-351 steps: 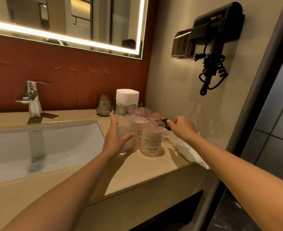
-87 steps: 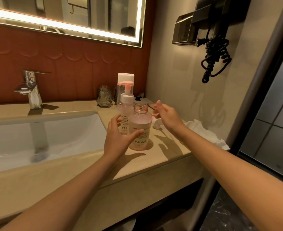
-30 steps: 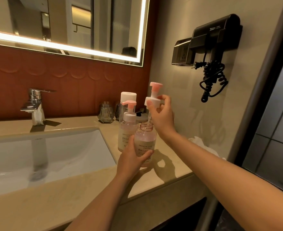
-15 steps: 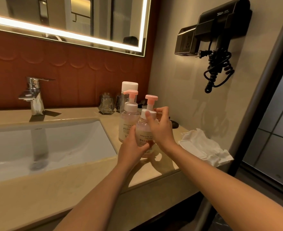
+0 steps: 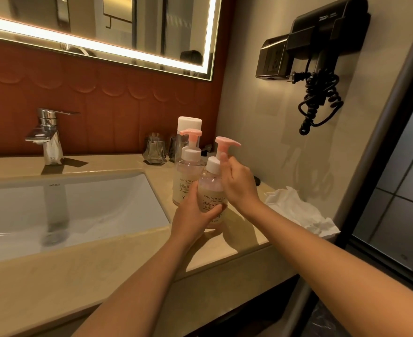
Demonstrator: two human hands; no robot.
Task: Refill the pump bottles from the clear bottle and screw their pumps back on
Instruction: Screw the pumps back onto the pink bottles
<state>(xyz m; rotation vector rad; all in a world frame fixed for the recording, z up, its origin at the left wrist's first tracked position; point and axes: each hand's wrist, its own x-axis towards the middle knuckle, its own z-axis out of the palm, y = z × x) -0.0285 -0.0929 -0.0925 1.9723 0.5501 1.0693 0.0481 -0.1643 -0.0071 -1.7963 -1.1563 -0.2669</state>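
Note:
Two pinkish pump bottles stand on the beige counter (image 5: pixel 117 242) right of the sink. The near pump bottle (image 5: pixel 210 190) is gripped round its body by my left hand (image 5: pixel 193 215). Its pink-and-white pump (image 5: pixel 218 154) sits on the neck, and my right hand (image 5: pixel 238 183) holds the white collar with curled fingers. The rear pump bottle (image 5: pixel 187 178) stands just behind with its pump on. Behind both is the tall clear bottle (image 5: pixel 188 127) with a white cap, mostly hidden.
A white sink basin (image 5: pixel 61 210) and chrome tap (image 5: pixel 47 137) lie to the left. Glass tumblers (image 5: pixel 154 149) stand at the back wall. A crumpled white cloth (image 5: pixel 300 210) lies at the counter's right end. A black wall hair dryer (image 5: pixel 319 59) hangs above.
My right hand brought the pump down from above the open near bottle and set it on the neck; it now holds the collar. My left hand kept gripping the bottle.

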